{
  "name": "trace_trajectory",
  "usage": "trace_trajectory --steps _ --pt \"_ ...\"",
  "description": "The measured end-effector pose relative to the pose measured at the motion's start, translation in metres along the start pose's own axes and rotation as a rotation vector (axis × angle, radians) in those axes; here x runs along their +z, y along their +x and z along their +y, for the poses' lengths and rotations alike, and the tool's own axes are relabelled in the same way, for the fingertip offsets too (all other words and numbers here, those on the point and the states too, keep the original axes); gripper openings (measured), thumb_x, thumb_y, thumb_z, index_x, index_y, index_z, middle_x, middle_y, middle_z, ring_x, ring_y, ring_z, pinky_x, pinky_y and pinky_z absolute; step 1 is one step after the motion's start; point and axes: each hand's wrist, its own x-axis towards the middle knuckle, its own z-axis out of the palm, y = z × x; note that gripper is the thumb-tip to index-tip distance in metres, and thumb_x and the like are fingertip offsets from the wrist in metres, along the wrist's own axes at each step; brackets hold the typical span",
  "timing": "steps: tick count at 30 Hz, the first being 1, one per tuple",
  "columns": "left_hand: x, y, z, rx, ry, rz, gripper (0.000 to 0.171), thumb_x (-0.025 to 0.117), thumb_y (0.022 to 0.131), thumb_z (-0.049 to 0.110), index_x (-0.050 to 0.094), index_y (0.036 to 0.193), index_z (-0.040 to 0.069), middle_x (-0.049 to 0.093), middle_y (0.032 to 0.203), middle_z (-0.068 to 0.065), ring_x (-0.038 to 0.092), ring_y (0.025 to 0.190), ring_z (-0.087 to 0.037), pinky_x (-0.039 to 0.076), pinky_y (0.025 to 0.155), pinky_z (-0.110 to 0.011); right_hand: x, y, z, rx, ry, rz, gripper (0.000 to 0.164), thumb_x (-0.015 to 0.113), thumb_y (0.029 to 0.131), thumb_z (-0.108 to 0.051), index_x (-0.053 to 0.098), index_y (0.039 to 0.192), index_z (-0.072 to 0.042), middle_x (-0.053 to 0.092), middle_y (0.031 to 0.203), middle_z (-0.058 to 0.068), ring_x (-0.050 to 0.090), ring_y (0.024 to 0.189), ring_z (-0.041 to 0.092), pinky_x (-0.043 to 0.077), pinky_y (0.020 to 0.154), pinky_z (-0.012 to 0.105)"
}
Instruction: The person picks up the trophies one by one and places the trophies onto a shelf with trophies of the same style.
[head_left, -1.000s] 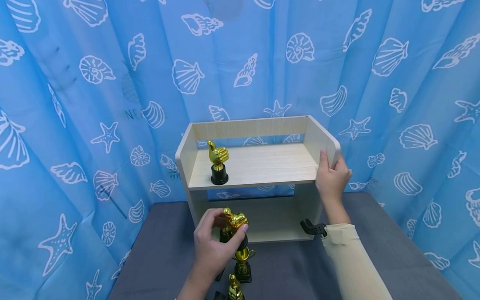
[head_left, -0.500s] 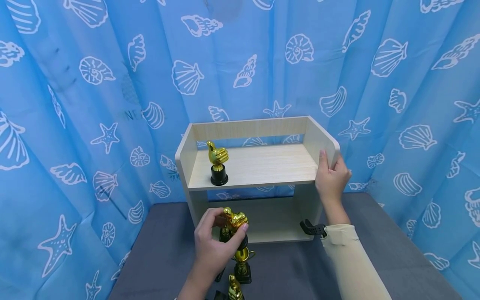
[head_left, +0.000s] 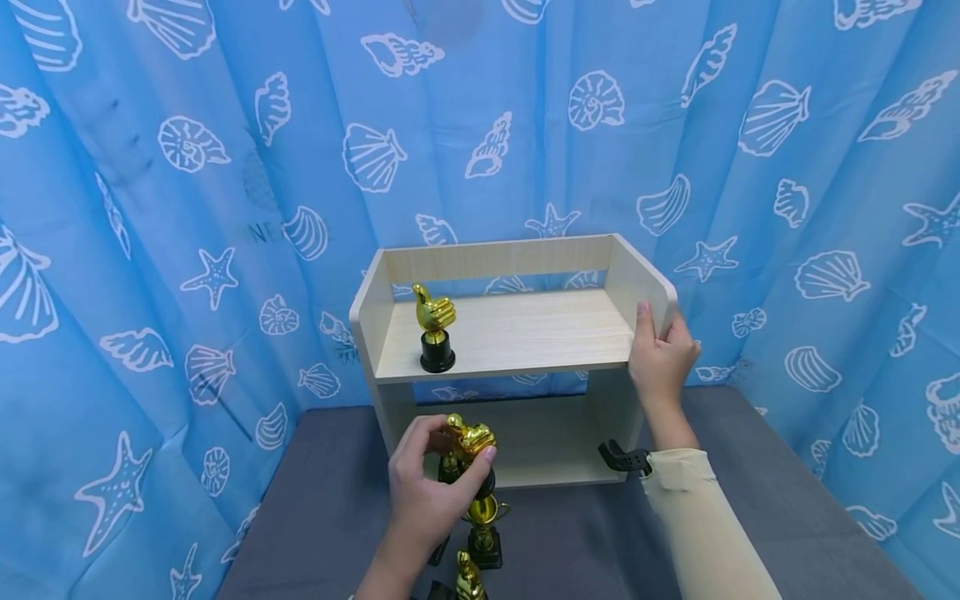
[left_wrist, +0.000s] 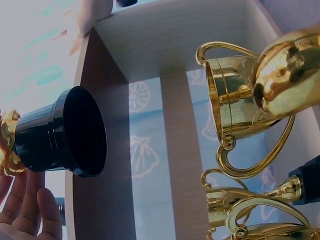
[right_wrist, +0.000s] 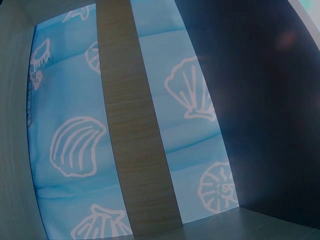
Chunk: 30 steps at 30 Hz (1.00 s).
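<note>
My left hand [head_left: 427, 483] holds a small thumbs-up trophy [head_left: 474, 440] by its gold top, in front of the lower shelf. In the left wrist view the trophy's black base [left_wrist: 62, 135] shows its hollow underside, with fingers around the gold part. At the other side, my right hand [head_left: 663, 362] grips the front edge of the right side panel of a pale wooden two-tier shelf [head_left: 540, 333]. Another thumbs-up trophy [head_left: 436, 329] stands upright at the left of the upper tier. The right wrist view looks into the shelf, without the hand.
Below the left hand stands a gold cup trophy [head_left: 484, 533] on a black base, with several more trophies close by, partly hidden or cut off. One nearer gold trophy [head_left: 469, 577] sits at the bottom edge. A blue shell-print curtain [head_left: 525, 125] hangs behind the grey tabletop [head_left: 322, 500].
</note>
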Motion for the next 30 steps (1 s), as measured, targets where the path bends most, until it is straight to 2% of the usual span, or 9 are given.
trace_trajectory --steps 4,22,30 --pt "0.0002 0.0002 -0.0005 0.0 0.002 0.0 0.043 0.086 0.075 0.026 0.064 0.11 0.013 0.062 0.096 0.006 0.06 0.076 -0.007 0.051 0.067 -0.019 0.0001 0.0003 0.001 -0.012 -0.001 0.005 0.043 0.065 0.092 -0.044 0.069 0.12 -0.01 0.072 0.119 0.004 0.068 0.112 0.016 0.055 0.092 0.044" --pt "0.0008 0.0018 -0.0017 -0.019 0.006 -0.01 0.043 0.086 0.076 0.028 0.063 0.112 0.02 0.062 0.097 0.007 0.061 0.078 -0.007 0.055 0.066 -0.026 0.0007 0.0002 0.0029 -0.012 0.003 0.014 0.043 0.066 0.092 -0.043 0.069 0.12 -0.011 0.072 0.119 0.004 0.067 0.112 0.017 0.054 0.092 0.046" --pt "0.0015 0.0025 -0.0021 -0.012 0.006 -0.007 0.043 0.086 0.076 0.028 0.063 0.111 0.017 0.062 0.097 0.006 0.061 0.078 -0.007 0.053 0.067 -0.022 0.0012 0.0005 0.0033 -0.022 0.003 0.023 0.043 0.066 0.092 -0.043 0.07 0.119 -0.01 0.072 0.118 0.004 0.068 0.11 0.017 0.055 0.091 0.044"
